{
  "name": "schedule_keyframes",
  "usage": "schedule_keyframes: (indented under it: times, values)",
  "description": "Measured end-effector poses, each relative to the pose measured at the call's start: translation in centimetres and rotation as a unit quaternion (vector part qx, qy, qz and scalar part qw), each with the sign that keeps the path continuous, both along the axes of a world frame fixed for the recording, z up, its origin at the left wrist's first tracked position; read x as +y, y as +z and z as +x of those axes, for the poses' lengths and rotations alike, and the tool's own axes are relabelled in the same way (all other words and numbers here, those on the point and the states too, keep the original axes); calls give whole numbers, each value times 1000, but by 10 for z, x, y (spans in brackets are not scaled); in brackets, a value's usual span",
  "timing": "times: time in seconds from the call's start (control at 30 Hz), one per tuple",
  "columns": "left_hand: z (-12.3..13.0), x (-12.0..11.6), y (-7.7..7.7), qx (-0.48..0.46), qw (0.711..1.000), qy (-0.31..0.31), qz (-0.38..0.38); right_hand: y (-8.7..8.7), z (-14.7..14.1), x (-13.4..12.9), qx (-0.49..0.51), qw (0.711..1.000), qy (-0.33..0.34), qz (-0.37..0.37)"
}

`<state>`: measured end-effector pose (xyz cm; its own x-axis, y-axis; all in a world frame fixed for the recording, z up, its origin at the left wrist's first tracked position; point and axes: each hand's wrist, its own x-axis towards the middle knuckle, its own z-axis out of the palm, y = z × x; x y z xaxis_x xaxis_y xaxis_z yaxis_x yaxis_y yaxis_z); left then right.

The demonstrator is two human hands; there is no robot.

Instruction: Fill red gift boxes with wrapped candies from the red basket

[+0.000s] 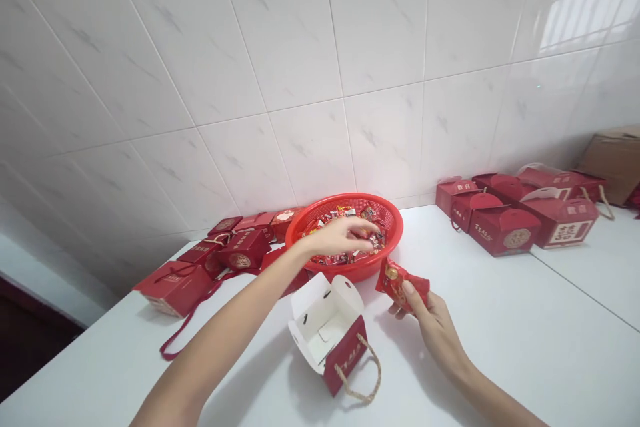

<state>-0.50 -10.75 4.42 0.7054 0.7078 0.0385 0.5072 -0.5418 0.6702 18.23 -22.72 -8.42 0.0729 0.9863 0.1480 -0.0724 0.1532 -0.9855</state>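
Note:
My left hand [343, 236] is over the red plastic basket [395, 220], fingers stretched out and apart, with nothing visible in them. Under it lie many wrapped candies [345, 211]; whether the fingertips touch them I cannot tell. To the right of the basket, my right hand [433, 323] is closed on red candy packets [400, 283], thumb on top. Between my forearms stands an open gift box [345, 357], dark red outside and white inside, flaps up. A twisted rope handle [373, 387] hangs from its front side. No candy shows inside the box.
Closed red gift boxes [175, 287] cluster at the left, one with a ribbon [187, 323] trailing on the white table [500, 347]. More closed boxes [505, 230] stand at the right by the tiled wall [310, 33]. A cardboard carton [613, 160] sits at the far right.

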Motion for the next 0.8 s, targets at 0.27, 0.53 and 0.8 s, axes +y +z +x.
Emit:
schedule_keyframes:
  times: [0.27, 0.53, 0.8]
  values:
    - [-31, 70, -21, 192, 968, 129, 92, -16, -11, 0, 96, 993, 41, -45]
    - [-30, 82, -35, 376, 897, 166, 160, -19, -20, -2, 94, 991, 76, -60]
    - [-34, 86, -29, 440, 867, 129, 193, -20, -15, 2, 67, 992, 84, -62]
